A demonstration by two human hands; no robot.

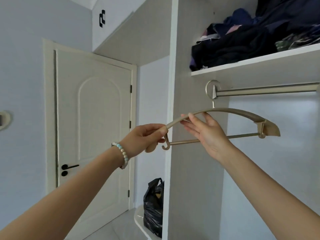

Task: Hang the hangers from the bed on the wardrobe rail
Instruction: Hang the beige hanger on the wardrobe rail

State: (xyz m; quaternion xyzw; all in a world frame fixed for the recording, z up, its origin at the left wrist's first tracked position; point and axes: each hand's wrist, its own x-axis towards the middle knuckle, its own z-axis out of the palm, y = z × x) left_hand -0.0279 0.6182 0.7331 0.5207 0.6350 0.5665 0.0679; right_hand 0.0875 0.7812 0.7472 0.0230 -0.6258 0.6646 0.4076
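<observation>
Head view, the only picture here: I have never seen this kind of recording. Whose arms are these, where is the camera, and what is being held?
There is no machine here. A person wears one wide-angle camera on the head, so you see their own two arms reaching forward. The left hand, the one with the bracelet, grips the left end of a beige hanger. The right hand is open, its straight fingers touching the hanger's top arm. The hanger's metal hook sits over the left end of the wardrobe rail. Above the rail, a shelf carries a heap of dark clothes. To the left are a closed door and, low down, a black bag.
</observation>
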